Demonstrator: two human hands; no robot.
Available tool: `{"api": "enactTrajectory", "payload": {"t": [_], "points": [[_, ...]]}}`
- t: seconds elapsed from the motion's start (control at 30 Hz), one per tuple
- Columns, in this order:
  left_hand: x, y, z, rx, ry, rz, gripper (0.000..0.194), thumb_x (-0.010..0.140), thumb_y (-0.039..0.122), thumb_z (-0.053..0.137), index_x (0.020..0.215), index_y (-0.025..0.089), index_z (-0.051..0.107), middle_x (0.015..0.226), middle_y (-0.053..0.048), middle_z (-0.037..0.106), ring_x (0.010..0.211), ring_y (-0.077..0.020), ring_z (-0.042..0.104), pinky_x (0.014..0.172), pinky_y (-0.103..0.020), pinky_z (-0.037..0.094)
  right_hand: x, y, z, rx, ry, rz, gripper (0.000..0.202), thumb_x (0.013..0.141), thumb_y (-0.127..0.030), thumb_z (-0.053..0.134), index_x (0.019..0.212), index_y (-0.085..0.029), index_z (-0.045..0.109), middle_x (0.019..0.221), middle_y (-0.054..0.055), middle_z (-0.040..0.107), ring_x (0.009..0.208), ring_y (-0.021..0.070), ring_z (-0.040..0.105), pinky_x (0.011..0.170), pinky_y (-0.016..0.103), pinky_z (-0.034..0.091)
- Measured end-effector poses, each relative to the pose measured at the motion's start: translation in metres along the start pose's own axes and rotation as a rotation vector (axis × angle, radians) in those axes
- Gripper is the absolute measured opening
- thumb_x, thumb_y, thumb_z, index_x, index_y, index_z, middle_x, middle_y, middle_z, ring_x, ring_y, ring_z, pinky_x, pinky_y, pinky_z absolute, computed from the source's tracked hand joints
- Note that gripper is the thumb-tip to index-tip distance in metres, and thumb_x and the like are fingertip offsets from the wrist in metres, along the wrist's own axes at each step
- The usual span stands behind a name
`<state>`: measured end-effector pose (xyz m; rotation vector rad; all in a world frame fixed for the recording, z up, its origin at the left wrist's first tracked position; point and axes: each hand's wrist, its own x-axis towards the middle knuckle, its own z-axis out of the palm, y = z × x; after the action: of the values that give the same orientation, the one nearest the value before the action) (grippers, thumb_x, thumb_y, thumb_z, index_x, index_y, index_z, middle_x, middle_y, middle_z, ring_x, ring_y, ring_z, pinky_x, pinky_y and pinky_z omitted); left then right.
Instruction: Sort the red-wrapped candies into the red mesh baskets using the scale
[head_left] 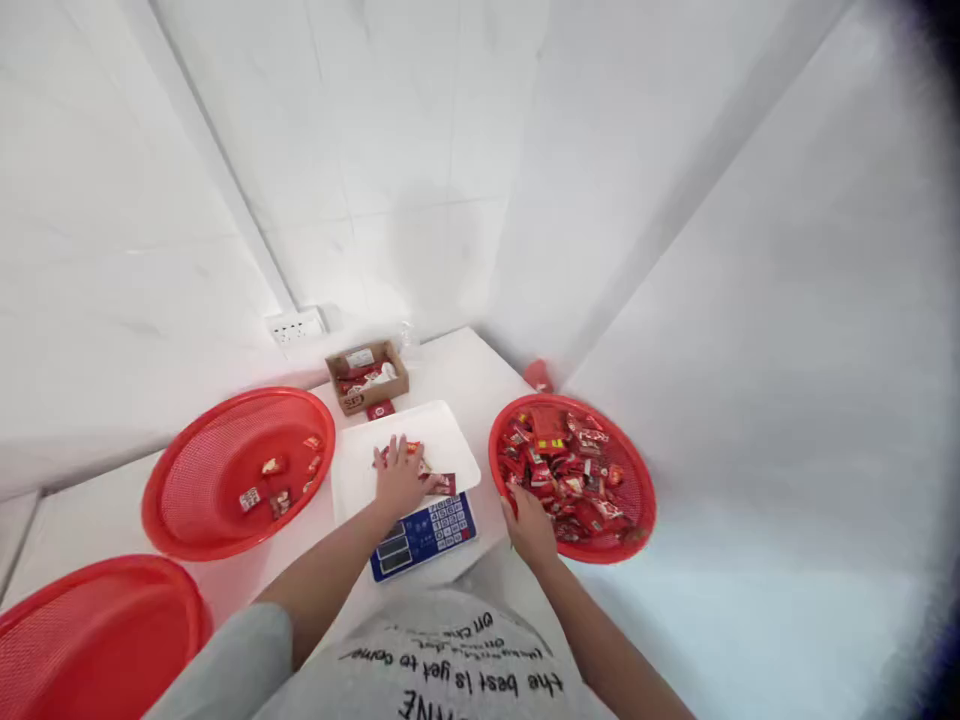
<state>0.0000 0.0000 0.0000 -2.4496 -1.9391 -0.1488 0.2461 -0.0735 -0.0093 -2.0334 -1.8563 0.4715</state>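
My left hand [400,487] lies with fingers spread over a few small red packets on the white tray [457,455] of a weighing scale. One dark red packet [442,484] pokes out beside that hand. Below the tray is the scale's blue keypad panel [424,537], partly covered by my left forearm. At the near left edge of a red mesh basket [643,490], my right hand [532,527] has its fingers closed around the rim. Many red snack packets [574,470] fill this basket. Its fingertips are partly hidden.
Left of the scale, a red basket [184,475] holds several small packets. Another red basket [191,590] is nearer on the left. Behind the scale sits a cardboard box [351,402] of packets, near a wall socket [296,327]. White walls border the table.
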Motion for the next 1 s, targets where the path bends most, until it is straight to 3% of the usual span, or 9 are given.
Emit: {"api": "enactTrajectory", "payload": {"t": [0.2, 0.33, 0.47, 0.53, 0.6, 0.77, 0.87, 1.0], "points": [[-0.001, 0.004, 0.008, -0.036, -0.04, 0.066, 0.064, 0.083, 0.061, 0.027, 0.133, 0.024, 0.041, 0.144, -0.014, 0.031, 0.133, -0.0328, 0.022, 0.103, -0.058, 0.011, 0.002, 0.003, 0.005, -0.002, 0.022, 0.0, 0.043, 0.089, -0.033, 0.034, 0.12, -0.011, 0.052, 0.116, 0.014, 0.058, 0.109, 0.0215, 0.052, 0.094, 0.033, 0.039], [-0.005, -0.017, 0.003, -0.087, -0.066, 0.22, 0.058, 0.085, 0.058, 0.028, 0.133, 0.027, 0.04, 0.145, -0.01, 0.031, 0.134, -0.0294, 0.022, 0.106, -0.055, 0.009, 0.002, 0.003, 0.004, 0.001, 0.016, 0.005, 0.043, 0.089, -0.034, 0.033, 0.119, -0.011, 0.052, 0.115, 0.014, 0.058, 0.108, 0.0217, 0.052, 0.092, 0.033, 0.04], [-0.003, -0.044, -0.008, -0.154, -0.143, 0.323, 0.071, 0.08, 0.065, 0.034, 0.139, 0.026, 0.028, 0.145, -0.006, 0.031, 0.136, -0.0282, 0.017, 0.108, -0.052, 0.009, 0.002, 0.003, 0.003, 0.003, 0.001, 0.006, 0.042, 0.089, -0.034, 0.033, 0.12, -0.012, 0.051, 0.116, 0.013, 0.058, 0.109, 0.0211, 0.051, 0.093, 0.032, 0.04], [-0.002, -0.049, -0.012, -0.164, -0.153, 0.292, 0.075, 0.079, 0.065, 0.037, 0.14, 0.024, 0.025, 0.146, -0.007, 0.028, 0.136, -0.0282, 0.014, 0.109, -0.051, 0.008, 0.002, 0.003, 0.004, 0.007, -0.001, 0.005, 0.042, 0.089, -0.034, 0.032, 0.12, -0.013, 0.051, 0.116, 0.012, 0.058, 0.11, 0.021, 0.051, 0.093, 0.032, 0.039], [-0.004, -0.044, -0.013, -0.155, -0.134, 0.177, 0.069, 0.082, 0.06, 0.035, 0.14, 0.023, 0.025, 0.147, -0.008, 0.026, 0.137, -0.0282, 0.012, 0.108, -0.052, 0.008, 0.001, 0.003, 0.005, 0.004, 0.003, 0.013, 0.043, 0.089, -0.034, 0.032, 0.12, -0.013, 0.051, 0.116, 0.012, 0.057, 0.11, 0.0213, 0.051, 0.093, 0.032, 0.039], [-0.014, -0.006, -0.003, -0.155, -0.109, -0.191, 0.063, 0.085, 0.054, 0.032, 0.14, 0.023, 0.028, 0.148, -0.014, 0.022, 0.135, -0.0355, 0.011, 0.101, -0.064, 0.014, 0.001, 0.002, 0.005, 0.005, 0.012, 0.018, 0.043, 0.088, -0.034, 0.033, 0.12, -0.012, 0.051, 0.116, 0.013, 0.058, 0.108, 0.0214, 0.051, 0.093, 0.033, 0.039], [-0.018, 0.006, 0.003, -0.16, -0.11, -0.171, 0.065, 0.083, 0.057, 0.035, 0.139, 0.024, 0.029, 0.148, -0.013, 0.02, 0.135, -0.0366, 0.009, 0.101, -0.065, 0.012, 0.001, 0.001, 0.004, 0.008, 0.01, 0.019, 0.043, 0.088, -0.034, 0.033, 0.12, -0.012, 0.051, 0.115, 0.013, 0.058, 0.107, 0.0211, 0.052, 0.092, 0.033, 0.04], [-0.018, -0.007, 0.006, -0.166, -0.085, 0.013, 0.057, 0.085, 0.051, 0.037, 0.135, 0.025, 0.037, 0.147, -0.011, 0.024, 0.136, -0.0335, 0.012, 0.105, -0.058, 0.012, 0.001, 0.002, 0.003, 0.014, 0.009, 0.029, 0.043, 0.088, -0.035, 0.033, 0.12, -0.013, 0.052, 0.115, 0.013, 0.058, 0.108, 0.0211, 0.052, 0.092, 0.033, 0.04]]}}
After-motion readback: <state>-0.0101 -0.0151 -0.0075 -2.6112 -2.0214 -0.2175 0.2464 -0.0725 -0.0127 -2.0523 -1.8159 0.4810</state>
